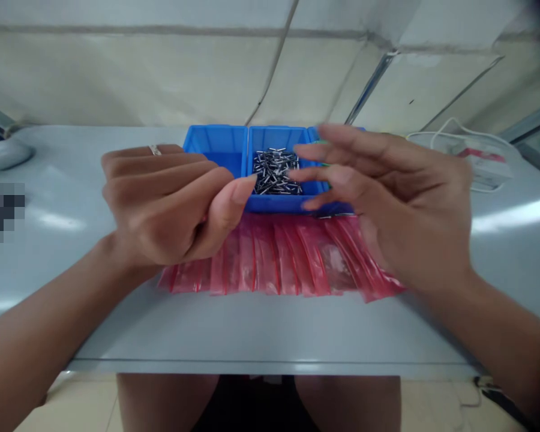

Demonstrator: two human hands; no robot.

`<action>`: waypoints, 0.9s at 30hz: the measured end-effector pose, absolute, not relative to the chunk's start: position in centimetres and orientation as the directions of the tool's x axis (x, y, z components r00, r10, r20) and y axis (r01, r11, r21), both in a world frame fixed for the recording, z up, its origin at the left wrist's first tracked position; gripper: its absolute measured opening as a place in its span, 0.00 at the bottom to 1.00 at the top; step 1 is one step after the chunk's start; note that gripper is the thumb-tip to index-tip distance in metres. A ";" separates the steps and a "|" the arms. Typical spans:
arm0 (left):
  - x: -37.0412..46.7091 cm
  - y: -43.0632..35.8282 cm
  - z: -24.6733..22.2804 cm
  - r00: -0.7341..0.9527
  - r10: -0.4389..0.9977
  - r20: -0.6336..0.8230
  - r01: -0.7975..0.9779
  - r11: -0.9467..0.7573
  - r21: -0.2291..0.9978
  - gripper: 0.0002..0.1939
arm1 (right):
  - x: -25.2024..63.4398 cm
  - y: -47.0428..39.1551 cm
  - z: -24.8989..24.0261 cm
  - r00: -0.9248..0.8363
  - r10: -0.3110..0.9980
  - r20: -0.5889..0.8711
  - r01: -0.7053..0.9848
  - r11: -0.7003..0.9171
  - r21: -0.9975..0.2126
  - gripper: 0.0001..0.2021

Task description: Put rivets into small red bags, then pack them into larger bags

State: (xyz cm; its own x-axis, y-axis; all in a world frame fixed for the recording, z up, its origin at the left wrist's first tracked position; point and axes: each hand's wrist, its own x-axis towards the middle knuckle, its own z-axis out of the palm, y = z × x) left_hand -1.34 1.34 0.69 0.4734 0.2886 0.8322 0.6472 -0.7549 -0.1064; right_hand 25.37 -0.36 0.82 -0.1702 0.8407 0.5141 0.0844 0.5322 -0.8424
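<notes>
My left hand [171, 201] is curled into a fist, thumb pressed along the index finger; whatever it may hold is hidden. My right hand [400, 186] hovers opposite with its fingers apart, slightly blurred, and nothing shows in them. Between and behind the hands stands a blue bin [279, 203] with many small shiny metal pins [276, 171] in it. To its left is another blue bin [216, 138], partly covered by my left hand. A third blue bin [312, 133] is mostly behind my right fingers. Below the hands, a row of pink zip bags [270, 258] lies overlapping.
The grey table [270, 330] ends in a front edge near my legs. A white and red box [486, 162] with a white cable [454, 123] sits at the right. A grey rounded object [4, 155] rests at the far left. A wall stands behind the bins.
</notes>
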 end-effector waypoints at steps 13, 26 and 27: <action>-0.5 2.1 1.4 0.587 0.055 0.808 0.565 -0.742 -0.360 0.23 | 24.5 -2.2 -1.1 -0.694 0.628 0.353 0.627 0.767 -0.133 0.18; -0.5 1.4 1.6 0.599 0.116 0.792 0.592 -0.731 -0.341 0.22 | 25.2 -1.5 -0.2 -0.706 0.541 0.458 0.526 0.833 -0.174 0.17; -0.6 1.4 1.6 0.601 0.123 0.790 0.592 -0.733 -0.336 0.22 | 25.4 -1.3 0.0 -0.696 0.536 0.478 0.524 0.834 -0.172 0.17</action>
State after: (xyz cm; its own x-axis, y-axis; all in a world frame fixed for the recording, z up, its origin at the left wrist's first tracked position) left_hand -0.61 1.37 1.59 0.6005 0.1227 0.7902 0.5918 -0.7327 -0.3360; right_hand 25.44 -1.29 -0.02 -0.6957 0.5362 0.4781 0.5244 0.8339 -0.1722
